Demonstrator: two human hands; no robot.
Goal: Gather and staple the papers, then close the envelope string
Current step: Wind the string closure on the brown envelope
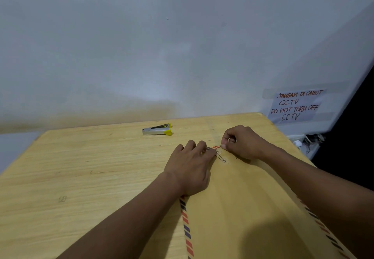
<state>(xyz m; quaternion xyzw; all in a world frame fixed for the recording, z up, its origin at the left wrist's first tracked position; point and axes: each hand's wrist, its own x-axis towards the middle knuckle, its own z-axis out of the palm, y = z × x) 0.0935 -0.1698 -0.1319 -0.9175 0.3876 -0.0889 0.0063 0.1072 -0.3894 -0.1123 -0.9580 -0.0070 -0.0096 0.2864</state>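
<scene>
A brown envelope (242, 208) with red and blue striped edges lies flat on the wooden table, its flap end far from me. My left hand (190, 167) presses palm-down on the envelope near the flap, fingers beside the two round string buttons (221, 157). A thin string runs between the buttons. My right hand (242, 142) pinches the string's end just beyond the flap edge. A silver stapler (157, 130) with yellow ends rests on the table, farther back and to the left. No loose papers are visible.
The wooden table (81, 177) stands against a white wall. A taped handwritten CCTV notice (295, 105) hangs on the wall at the right. Cables and a socket (307, 140) sit past the table's right corner.
</scene>
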